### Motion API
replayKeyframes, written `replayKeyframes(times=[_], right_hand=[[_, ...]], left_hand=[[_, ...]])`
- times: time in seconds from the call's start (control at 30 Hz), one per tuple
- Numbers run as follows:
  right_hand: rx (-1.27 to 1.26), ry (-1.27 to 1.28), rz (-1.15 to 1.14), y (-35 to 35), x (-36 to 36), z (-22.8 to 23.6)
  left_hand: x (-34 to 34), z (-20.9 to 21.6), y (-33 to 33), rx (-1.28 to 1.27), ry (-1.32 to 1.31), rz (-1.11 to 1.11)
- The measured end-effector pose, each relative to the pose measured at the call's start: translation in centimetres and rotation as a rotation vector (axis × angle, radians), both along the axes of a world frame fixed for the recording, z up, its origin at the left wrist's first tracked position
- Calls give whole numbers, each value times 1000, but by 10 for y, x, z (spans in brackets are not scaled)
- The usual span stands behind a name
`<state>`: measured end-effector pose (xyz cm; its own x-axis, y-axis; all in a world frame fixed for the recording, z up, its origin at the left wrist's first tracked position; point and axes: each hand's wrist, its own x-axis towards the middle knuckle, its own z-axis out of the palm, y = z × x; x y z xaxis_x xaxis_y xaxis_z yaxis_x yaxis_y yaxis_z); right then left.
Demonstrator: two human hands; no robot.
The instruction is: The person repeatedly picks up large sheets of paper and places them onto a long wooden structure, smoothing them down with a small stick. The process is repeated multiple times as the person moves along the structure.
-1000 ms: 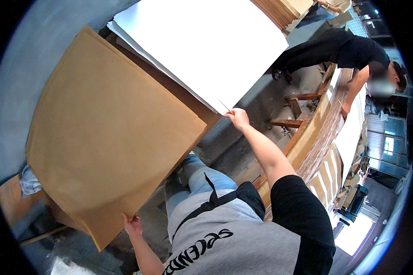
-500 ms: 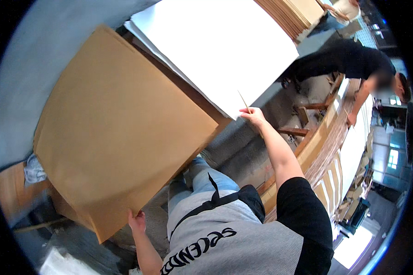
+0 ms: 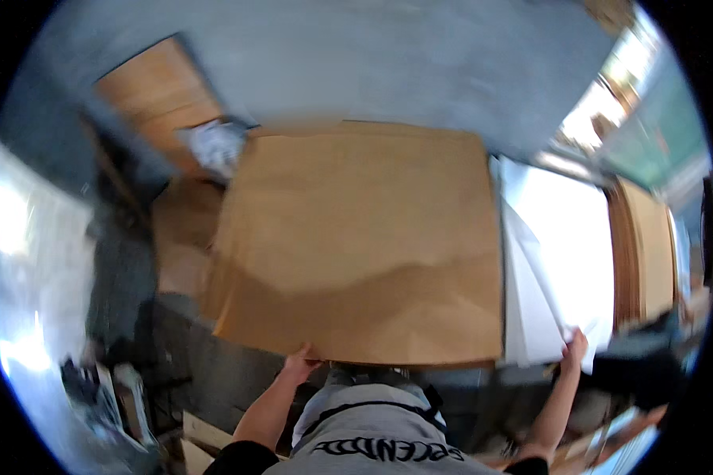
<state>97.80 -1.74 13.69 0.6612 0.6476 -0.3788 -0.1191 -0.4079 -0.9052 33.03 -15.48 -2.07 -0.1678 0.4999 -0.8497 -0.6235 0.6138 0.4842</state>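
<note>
A stack of large brown paper sheets [image 3: 364,229] lies in front of me, its near-left corner bent down. My left hand [image 3: 301,362] is closed at its near edge, with the fingertips on the paper. To the right lies a stack of large white sheets [image 3: 566,229]. At its near edge my right hand [image 3: 576,347] pinches the corner of a white sheet [image 3: 531,293], which is lifted and folding over. The thin stick seen earlier in my right hand is too blurred to make out now.
A brown board stack [image 3: 646,253] stands beyond the white sheets on the right. Crumpled white material [image 3: 216,145] and a wooden panel [image 3: 162,91] sit at the far left. A grey wall [image 3: 388,63] runs behind. Another person's arm [image 3: 634,431] shows at the lower right.
My view has swung round to face the sheets squarely. My right hand has drawn up the white sheet's corner, which lay flat before. My left hand has shifted along the brown sheets' near edge, away from the corner.
</note>
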Motion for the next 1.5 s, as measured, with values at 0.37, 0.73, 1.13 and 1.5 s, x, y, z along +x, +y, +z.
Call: replayKeyframes(times=[0.37,0.73,1.13,1.5], right_hand=[[239,452,440,20,-457,37],[139,18,1284,-36,-624,-103],[-439,397,1431,-24,-497,-65],[-283,192,-80,-74,-227,-98]], left_hand=[[29,-19,0,67,-136,134],[47,-62,-18,213,-18,36],[31,-30,-4,145,-277,137],[23,-11,0,65,-191,-13]])
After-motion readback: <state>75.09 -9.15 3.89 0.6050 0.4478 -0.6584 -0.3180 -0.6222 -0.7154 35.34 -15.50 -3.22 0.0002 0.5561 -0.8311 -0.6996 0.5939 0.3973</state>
